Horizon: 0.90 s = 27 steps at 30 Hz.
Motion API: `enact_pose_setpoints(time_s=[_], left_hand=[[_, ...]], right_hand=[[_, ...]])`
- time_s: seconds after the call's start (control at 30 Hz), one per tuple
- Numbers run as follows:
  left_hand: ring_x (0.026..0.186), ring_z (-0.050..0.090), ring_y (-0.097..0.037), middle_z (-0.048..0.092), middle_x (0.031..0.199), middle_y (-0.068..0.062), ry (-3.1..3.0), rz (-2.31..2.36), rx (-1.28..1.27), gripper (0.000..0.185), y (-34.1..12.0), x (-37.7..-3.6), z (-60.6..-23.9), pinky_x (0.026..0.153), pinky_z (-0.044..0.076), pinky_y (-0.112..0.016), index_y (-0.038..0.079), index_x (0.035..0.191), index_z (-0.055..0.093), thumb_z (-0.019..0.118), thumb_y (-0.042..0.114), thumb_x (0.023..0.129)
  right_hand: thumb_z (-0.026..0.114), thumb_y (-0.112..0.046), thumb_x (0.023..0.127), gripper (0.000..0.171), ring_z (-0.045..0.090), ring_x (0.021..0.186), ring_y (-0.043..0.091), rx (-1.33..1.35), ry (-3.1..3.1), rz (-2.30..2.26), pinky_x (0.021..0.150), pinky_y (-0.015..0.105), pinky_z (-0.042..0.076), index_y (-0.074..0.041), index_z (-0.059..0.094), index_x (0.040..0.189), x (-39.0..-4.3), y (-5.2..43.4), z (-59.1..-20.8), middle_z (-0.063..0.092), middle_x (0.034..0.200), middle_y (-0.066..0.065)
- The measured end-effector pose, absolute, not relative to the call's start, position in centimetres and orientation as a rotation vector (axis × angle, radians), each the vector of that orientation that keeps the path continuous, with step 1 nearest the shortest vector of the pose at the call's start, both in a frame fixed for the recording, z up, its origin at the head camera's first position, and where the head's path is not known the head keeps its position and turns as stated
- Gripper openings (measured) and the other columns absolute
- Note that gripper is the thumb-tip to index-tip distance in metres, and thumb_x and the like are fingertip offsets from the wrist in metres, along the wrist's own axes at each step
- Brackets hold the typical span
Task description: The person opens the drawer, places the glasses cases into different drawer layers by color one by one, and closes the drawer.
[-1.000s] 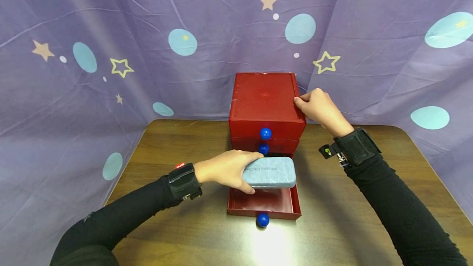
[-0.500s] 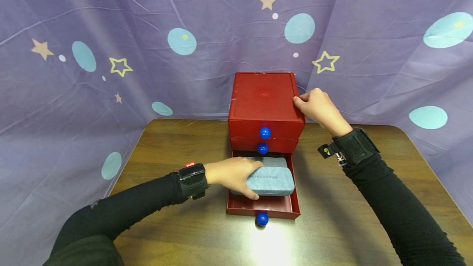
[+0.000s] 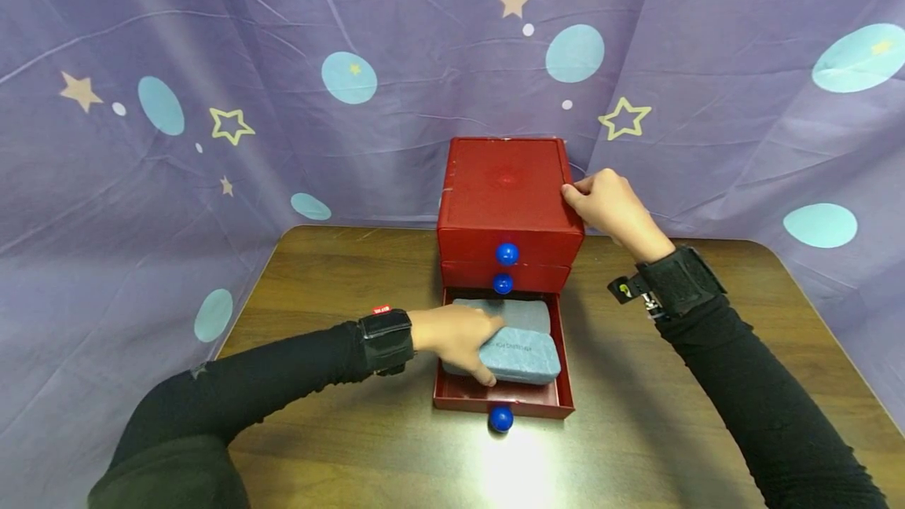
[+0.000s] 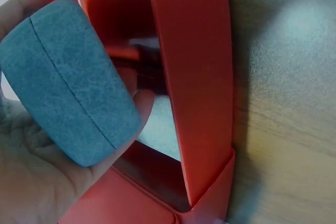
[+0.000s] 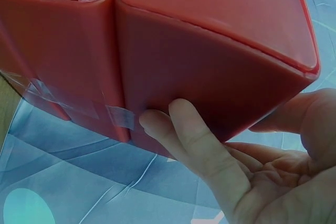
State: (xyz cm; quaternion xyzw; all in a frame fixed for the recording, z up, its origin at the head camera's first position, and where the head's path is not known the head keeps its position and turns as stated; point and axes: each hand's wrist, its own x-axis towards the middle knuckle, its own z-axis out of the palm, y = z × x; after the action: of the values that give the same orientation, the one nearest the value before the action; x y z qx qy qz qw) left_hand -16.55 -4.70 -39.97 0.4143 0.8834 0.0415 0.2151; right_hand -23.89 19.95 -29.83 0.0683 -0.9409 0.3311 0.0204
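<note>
A blue-grey glasses case with small lettering is in my left hand, low inside the pulled-out bottom drawer. In the left wrist view, my thumb and fingers wrap round the case, whose seam faces the camera. Behind it in the drawer lies a second grey-blue piece, flat and partly hidden. My right hand grips the upper right side of the red drawer cabinet. In the right wrist view, two fingertips press on the cabinet's side.
The upper two drawers are closed, each with a blue knob. Another blue knob sits on the bottom drawer's front. The cabinet stands on a wooden table, close to a purple patterned curtain. Clear tape runs along the cabinet.
My left hand has lowered the glasses case into the drawer and moved slightly to the right, exposing the grey-blue piece behind it. The right hand has stayed on the cabinet.
</note>
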Motion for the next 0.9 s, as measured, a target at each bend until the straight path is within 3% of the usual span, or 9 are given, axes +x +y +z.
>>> enact_pose_setpoints(time_s=[0.23,0.53,0.9], left_hand=[[0.08,0.06,-0.008,0.064,0.091,0.006,2.418,0.087,1.106,0.058,-4.0,-16.6,-40.1,0.072,0.052,-0.025,0.011,0.116,0.059,0.084,0.047,0.079],[0.092,0.066,-0.011,0.068,0.103,0.001,2.384,0.08,1.049,0.067,-3.5,-16.3,-40.9,0.082,0.055,-0.026,0.008,0.126,0.056,0.084,0.047,0.08],[0.1,0.065,-0.01,0.069,0.12,-0.005,2.348,0.036,0.972,0.089,-3.2,-16.3,-40.9,0.089,0.056,-0.028,0.004,0.145,0.048,0.084,0.05,0.079]], right_hand=[[0.054,-0.025,0.102,0.039,0.049,0.052,0.015,0.2,-2.919,1.005,0.05,0.029,0.036,-0.001,0.075,0.079,-24.0,20.0,-29.9,0.057,0.054,-0.003],[0.055,-0.025,0.103,0.038,0.046,0.052,0.012,0.215,-2.922,0.994,0.049,0.027,0.034,0.001,0.076,0.084,-24.0,19.9,-30.0,0.05,0.05,-0.009],[0.053,-0.025,0.104,0.039,0.048,0.051,0.015,0.195,-2.917,1.04,0.048,0.029,0.035,0.004,0.077,0.093,-24.0,19.9,-30.0,0.06,0.057,0.0]])
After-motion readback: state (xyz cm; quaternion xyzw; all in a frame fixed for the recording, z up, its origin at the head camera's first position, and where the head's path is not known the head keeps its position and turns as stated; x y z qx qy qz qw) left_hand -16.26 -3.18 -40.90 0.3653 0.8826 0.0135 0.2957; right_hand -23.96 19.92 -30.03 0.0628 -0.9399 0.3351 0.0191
